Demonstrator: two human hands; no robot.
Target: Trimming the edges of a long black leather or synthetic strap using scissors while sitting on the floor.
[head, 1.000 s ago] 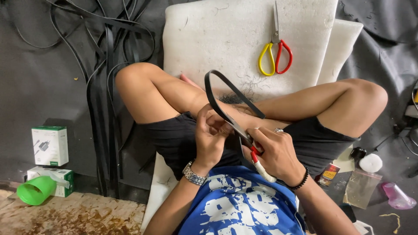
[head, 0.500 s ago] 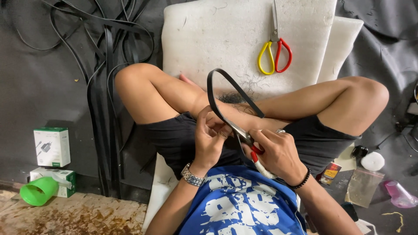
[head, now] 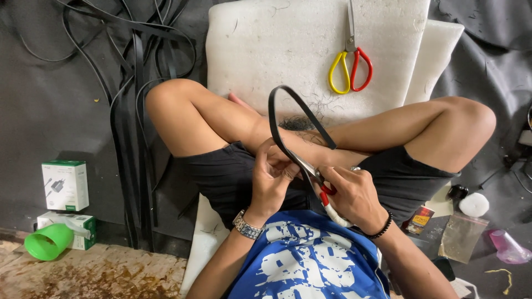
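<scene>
Rubber strip (head: 288, 119), black, flat and narrow, curves in a loop above the person's crossed legs, over the near edge of the white foam pad (head: 277, 50) that lies on the floor. Since the earlier frames the loop has stayed over the lap with almost the same curve, and the view has shifted only slightly. The left hand (head: 272, 176) pinches the strip's lower end between thumb and fingers. The right hand (head: 354, 194) is clenched around the red and white handles of a pair of scissors (head: 321, 185), whose blades meet the strip just beside the left fingertips; both hands grip as they did a second ago.

Counted: two pairs of scissors, the one in hand and a second pair with one yellow and one red handle (head: 350, 66) lying untouched near the far edge of the foam pad, in the same spot as before. Two foam pads, a smaller one (head: 435, 61) tucked under the right edge of the first. Two small white and green cardboard boxes (head: 65, 185) stand at the left on the floor, with one green plastic cup (head: 47, 242) on its side next to them. One heap of loose black strips (head: 133, 99) trails left of the knee.
</scene>
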